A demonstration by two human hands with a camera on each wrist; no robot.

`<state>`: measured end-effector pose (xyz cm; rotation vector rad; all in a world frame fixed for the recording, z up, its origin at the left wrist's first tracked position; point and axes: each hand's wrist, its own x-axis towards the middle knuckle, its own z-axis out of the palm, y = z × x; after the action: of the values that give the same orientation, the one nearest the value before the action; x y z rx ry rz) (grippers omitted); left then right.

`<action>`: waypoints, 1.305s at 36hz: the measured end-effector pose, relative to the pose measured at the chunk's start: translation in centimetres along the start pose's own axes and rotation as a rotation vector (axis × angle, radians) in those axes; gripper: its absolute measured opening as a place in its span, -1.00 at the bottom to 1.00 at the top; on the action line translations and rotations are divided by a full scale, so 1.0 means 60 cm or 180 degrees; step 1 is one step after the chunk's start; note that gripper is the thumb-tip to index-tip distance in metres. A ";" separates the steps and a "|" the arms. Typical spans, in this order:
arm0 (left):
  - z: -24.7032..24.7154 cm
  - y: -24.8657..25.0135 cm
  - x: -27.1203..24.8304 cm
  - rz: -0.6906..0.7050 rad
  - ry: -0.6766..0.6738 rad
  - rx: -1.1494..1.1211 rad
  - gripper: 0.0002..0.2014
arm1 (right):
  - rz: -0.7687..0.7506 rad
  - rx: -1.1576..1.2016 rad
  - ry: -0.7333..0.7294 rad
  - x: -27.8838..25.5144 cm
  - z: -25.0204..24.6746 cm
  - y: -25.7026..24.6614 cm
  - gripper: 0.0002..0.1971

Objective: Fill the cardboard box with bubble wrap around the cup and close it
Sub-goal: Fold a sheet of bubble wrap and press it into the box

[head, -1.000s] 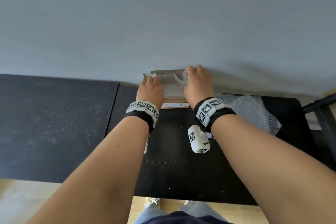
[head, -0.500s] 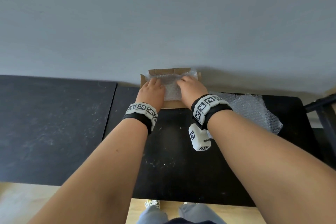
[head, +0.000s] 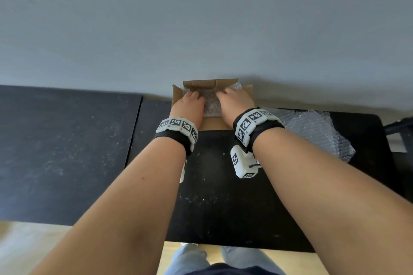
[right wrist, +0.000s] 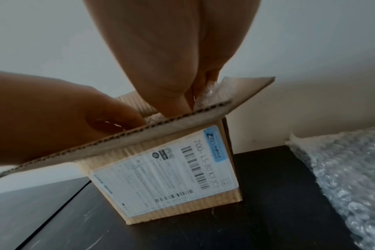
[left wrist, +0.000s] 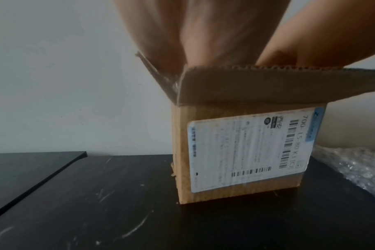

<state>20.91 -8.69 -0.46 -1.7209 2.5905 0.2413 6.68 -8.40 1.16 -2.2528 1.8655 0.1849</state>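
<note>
A small cardboard box (head: 210, 83) stands at the back of the black table (head: 223, 196), against the wall, with its flaps open. Crumpled bubble wrap (head: 211, 105) fills its top. My left hand (head: 188, 105) and right hand (head: 234, 102) both reach into the box and press on the wrap, left and right of its middle. In the left wrist view my fingers (left wrist: 182, 42) run straight down behind the near flap (left wrist: 257, 88). In the right wrist view my fingers (right wrist: 171, 59) dip beside the wrap (right wrist: 212, 96). The fingertips and the cup are hidden.
A loose sheet of bubble wrap (head: 312, 131) lies on the table right of the box. A second black tabletop (head: 67, 152) adjoins on the left, and a dark frame (head: 400, 127) stands at the far right. The grey wall is just behind the box.
My right hand came back from the box's far edge to the middle. Both hands now sit deeper in the wrap, and the side flaps stand out wider.
</note>
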 end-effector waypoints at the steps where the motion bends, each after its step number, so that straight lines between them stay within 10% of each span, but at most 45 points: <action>1: 0.000 -0.002 -0.002 0.0015 0.0002 -0.0021 -0.71 | 0.0022 0.0041 -0.0020 -0.002 0.000 -0.001 -0.56; 32: 0.016 0.037 -0.145 0.0371 -0.0008 0.0442 -0.73 | 0.0239 0.0490 -0.0170 -0.158 0.020 -0.019 -0.63; 37: 0.004 0.045 -0.135 0.0324 -0.0062 0.0617 -0.77 | 0.0170 -0.0356 0.0235 -0.164 0.017 -0.018 -0.74; 47: 0.000 0.053 -0.104 0.0239 -0.0497 0.0614 -0.72 | 0.0129 -0.0903 -0.0375 -0.140 0.003 -0.031 -0.74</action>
<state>20.43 -1.79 0.55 -1.4818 2.4776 0.1172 6.91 0.01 3.09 -2.3211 1.9271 0.6111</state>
